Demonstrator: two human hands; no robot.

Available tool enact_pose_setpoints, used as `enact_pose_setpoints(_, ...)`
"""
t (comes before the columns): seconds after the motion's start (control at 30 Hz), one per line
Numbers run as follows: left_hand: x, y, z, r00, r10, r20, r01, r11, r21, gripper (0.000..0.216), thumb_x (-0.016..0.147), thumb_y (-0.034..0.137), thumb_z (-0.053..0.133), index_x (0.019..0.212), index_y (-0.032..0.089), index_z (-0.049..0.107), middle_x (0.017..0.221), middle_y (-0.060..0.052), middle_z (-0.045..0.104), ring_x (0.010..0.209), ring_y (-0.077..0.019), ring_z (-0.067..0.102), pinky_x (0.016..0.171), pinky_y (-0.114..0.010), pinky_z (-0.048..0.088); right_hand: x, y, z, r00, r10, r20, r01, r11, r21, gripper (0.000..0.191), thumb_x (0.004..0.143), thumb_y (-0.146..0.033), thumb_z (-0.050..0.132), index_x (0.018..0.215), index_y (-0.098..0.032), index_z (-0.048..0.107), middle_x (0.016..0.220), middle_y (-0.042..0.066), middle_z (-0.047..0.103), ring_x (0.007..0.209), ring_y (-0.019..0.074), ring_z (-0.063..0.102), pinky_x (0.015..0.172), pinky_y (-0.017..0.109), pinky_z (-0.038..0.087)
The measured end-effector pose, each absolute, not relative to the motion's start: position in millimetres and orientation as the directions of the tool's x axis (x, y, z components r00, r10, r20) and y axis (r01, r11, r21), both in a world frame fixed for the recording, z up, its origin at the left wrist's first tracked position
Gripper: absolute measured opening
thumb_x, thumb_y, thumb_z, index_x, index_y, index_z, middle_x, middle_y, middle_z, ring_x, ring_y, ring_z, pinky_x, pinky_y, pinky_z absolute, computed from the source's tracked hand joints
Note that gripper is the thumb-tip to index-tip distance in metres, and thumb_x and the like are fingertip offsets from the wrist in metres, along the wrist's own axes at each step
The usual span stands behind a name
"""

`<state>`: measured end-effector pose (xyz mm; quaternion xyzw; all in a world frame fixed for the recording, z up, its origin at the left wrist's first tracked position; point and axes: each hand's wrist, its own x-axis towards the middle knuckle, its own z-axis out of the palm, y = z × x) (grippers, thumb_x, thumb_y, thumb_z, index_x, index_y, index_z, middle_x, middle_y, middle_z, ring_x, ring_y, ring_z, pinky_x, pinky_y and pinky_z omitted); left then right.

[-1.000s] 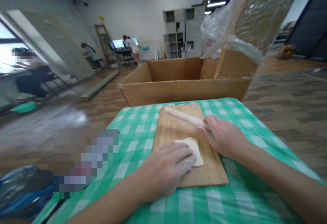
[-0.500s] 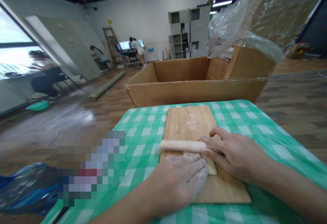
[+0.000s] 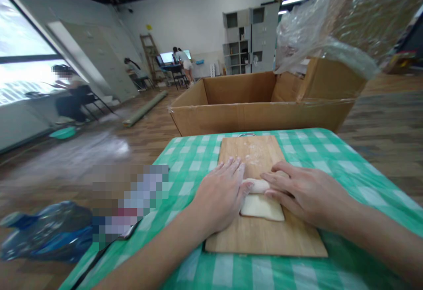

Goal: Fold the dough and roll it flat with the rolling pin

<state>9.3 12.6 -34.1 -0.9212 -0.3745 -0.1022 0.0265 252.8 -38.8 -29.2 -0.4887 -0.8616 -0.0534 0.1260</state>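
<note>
Over the pin's (image 3: 258, 186) left part, the left hand (image 3: 223, 195) lies flat, fingers straight and close together, thumb on the pin; the right hand (image 3: 300, 191) has its fingers bent around the other end. Mid-board, the pin lies crosswise, long axis left to right, along the far part of the dough (image 3: 262, 207). Heavier pressure from one palm could thin that side; tacky dough could cling and wrinkle. Beneath, the board (image 3: 269, 241) points lengthwise toward the box (image 3: 238, 120), on checked cloth (image 3: 194, 162).
</note>
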Motion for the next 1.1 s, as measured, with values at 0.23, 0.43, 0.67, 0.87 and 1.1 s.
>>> enact_pose_setpoints(0.23,16.1,-14.2,-25.5,0.621,0.769,0.152,0.781,-0.623,-0.041,0.056,0.106,0.044,0.032,0.131,0.004,0.061,0.143,-0.025,0.059,0.137,-0.0350,0.054,0.118,-0.053,0.040,253.5,-41.9,-39.0,-0.551,0.736,0.393,0.807,0.591,0.025,0.036,0.107,-0.043,0.044,0.126,-0.028,0.069,0.110,0.007,0.074,0.090,0.0223,0.071,0.070,0.035,0.055)
enact_pose_setpoints(0.43,16.4,-5.4,-28.6,0.615,0.775,0.146,0.783,-0.623,0.007,0.063,0.107,0.046,0.026,0.139,0.001,0.054,0.149,-0.027,0.053,0.142,-0.0338,0.049,0.118,-0.051,0.040,251.7,-37.4,-36.1,-0.545,0.749,0.376,0.815,0.578,0.029,0.037,0.106,-0.038,0.045,0.129,-0.024,0.070,0.119,0.009,0.075,0.104,0.0267,0.070,0.086,0.043,0.057)
enact_pose_setpoints(0.67,18.3,19.2,-36.4,0.622,0.755,0.209,0.760,-0.646,0.071,0.057,0.109,0.040,0.021,0.139,0.005,0.055,0.149,-0.022,0.054,0.143,-0.0297,0.048,0.117,-0.050,0.041,251.2,-24.6,-37.3,-0.407,0.857,0.316,0.903,0.429,0.002,0.046,0.108,-0.042,0.035,0.142,-0.024,0.061,0.139,0.011,0.066,0.127,0.0313,0.062,0.102,0.051,0.052)
enact_pose_setpoints(0.87,20.9,22.6,-33.1,0.616,0.764,0.193,0.765,-0.638,0.084,0.056,0.109,0.038,0.020,0.136,0.005,0.057,0.147,-0.022,0.057,0.141,-0.0292,0.051,0.117,-0.048,0.041,249.7,-25.2,-31.8,-0.331,0.918,0.218,0.940,0.341,-0.013,0.052,0.110,-0.041,0.025,0.142,-0.022,0.060,0.144,0.012,0.062,0.133,0.0316,0.058,0.100,0.051,0.054)
enact_pose_setpoints(1.1,2.0,-12.1,-10.1,0.733,0.673,0.098,0.670,-0.739,0.068,0.068,0.099,0.057,0.044,0.148,0.011,0.045,0.155,-0.021,0.048,0.147,-0.0352,0.041,0.119,-0.052,0.036,240.6,-59.4,-32.2,-0.404,0.879,0.253,0.913,0.406,0.050,0.053,0.106,-0.043,0.038,0.146,-0.013,0.056,0.151,0.016,0.055,0.139,0.0350,0.051,0.111,0.054,0.046)
